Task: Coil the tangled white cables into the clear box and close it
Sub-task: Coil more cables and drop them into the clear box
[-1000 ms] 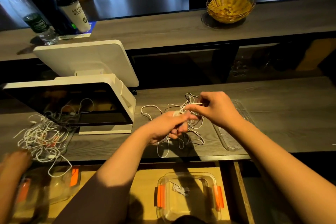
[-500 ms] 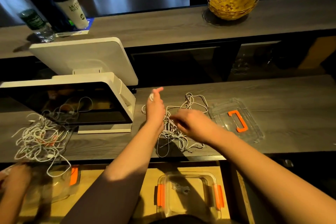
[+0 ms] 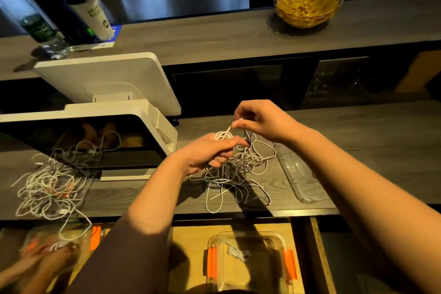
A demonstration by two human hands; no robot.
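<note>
Left hand [image 3: 210,153]: curled around white cable coils [image 3: 223,136].
Right hand [image 3: 260,119]: pinching the cable end [image 3: 235,124], strand slanting down-left.
Tangle [image 3: 238,169]: loose, apparently no single axis.

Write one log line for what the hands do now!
left hand: holds cable coil | right hand: pinches cable end | clear box: open, one coil inside

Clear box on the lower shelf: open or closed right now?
Open. The clear box has no lid on it, and one small coiled cable lies inside; its lid rests on the counter.
</note>
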